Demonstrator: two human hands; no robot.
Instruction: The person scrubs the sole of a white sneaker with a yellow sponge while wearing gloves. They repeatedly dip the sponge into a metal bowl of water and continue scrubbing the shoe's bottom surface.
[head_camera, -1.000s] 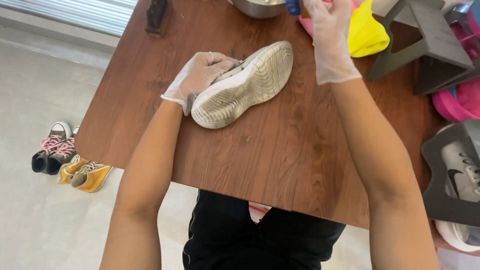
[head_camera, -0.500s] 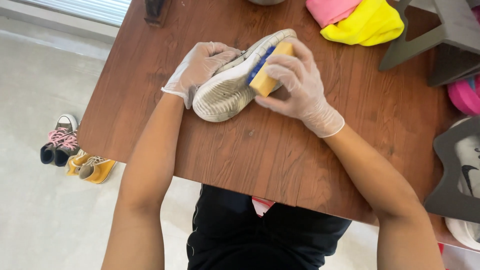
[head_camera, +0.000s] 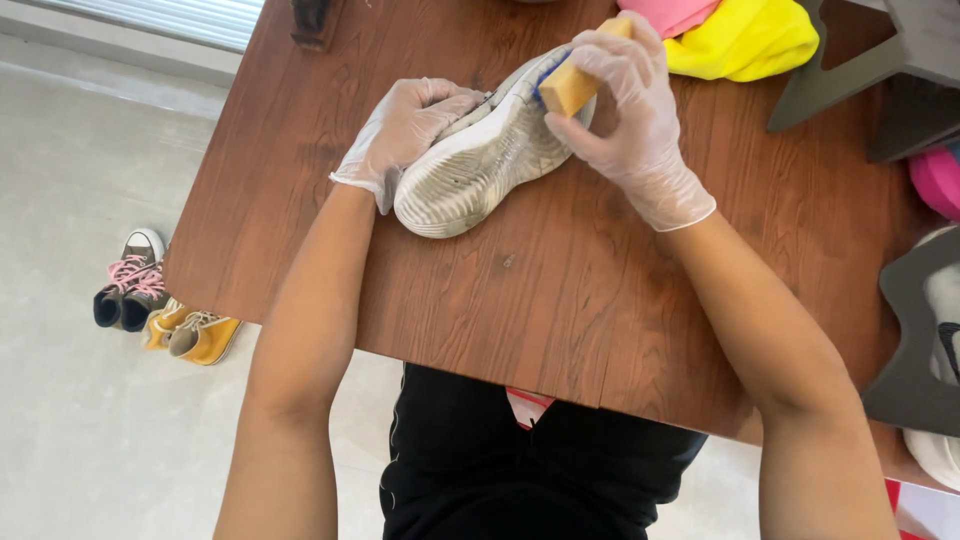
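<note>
Our left hand (head_camera: 405, 135) clamps the white sneaker (head_camera: 490, 160), lying sole-up on the tabletop (head_camera: 560, 290), while our right hand (head_camera: 625, 110) has its grip pinched on a wooden brush (head_camera: 572, 85). We should scrub along the sole grooves and keep the shoe pinned firmly.

Shoe (head_camera: 480, 165) on table (head_camera: 560, 300), between hands.

The table (head_camera: 560, 300) is matt, wood-grained brown board. On it, the shoe (head_camera: 480, 165) shows a ridged, dirty rubber sole. Both hands (head_camera: 405, 130) (head_camera: 630, 110) wear thin, translucent, wrinkled gloves; the right holds a tan wooden brush (head_camera: 572, 85). Beside the shoe lie soft yellow cloth (head_camera: 745, 40) and pink cloth (head_camera: 670, 12).
</note>
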